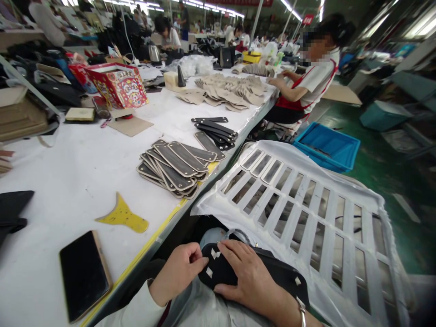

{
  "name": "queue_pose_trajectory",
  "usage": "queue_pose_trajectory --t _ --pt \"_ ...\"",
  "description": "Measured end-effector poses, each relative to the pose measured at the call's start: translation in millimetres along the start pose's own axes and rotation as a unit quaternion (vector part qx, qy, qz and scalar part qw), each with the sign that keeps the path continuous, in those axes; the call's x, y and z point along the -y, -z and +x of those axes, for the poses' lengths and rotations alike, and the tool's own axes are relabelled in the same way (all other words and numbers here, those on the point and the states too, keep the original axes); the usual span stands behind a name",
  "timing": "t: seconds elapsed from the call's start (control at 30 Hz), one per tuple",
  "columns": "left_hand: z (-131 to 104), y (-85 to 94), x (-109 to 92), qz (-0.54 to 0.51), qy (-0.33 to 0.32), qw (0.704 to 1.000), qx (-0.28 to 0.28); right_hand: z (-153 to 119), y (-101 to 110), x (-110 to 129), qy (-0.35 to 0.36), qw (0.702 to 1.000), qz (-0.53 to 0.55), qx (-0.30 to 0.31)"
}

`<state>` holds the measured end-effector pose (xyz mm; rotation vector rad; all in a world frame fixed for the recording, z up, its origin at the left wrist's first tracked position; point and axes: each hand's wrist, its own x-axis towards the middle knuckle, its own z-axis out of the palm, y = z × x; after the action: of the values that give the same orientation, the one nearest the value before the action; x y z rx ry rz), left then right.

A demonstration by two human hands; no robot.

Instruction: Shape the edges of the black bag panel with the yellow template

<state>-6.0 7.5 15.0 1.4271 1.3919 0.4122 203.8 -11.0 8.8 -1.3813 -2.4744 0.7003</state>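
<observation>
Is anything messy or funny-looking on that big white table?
The stack of grey strips is fanned out crookedly and reaches the table edge. The phone lies askew near the edge too. Both hands, left hand and right hand, press a black piece.
</observation>
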Motion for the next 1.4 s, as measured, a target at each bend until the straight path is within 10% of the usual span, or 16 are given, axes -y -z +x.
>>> queue_pose_trajectory --t 0.63,1.4 --pt "-0.2 4.1 9.6 -0.151 0.063 0.982 0.097 2.2 1.9 -2.4 0.035 0.999 -0.020 0.014" --pt "-2.3 -37.6 34.4 -0.068 -0.044 0.989 -0.124 -11.6 14.3 -6.7 0.003 0.998 0.024 0.052"
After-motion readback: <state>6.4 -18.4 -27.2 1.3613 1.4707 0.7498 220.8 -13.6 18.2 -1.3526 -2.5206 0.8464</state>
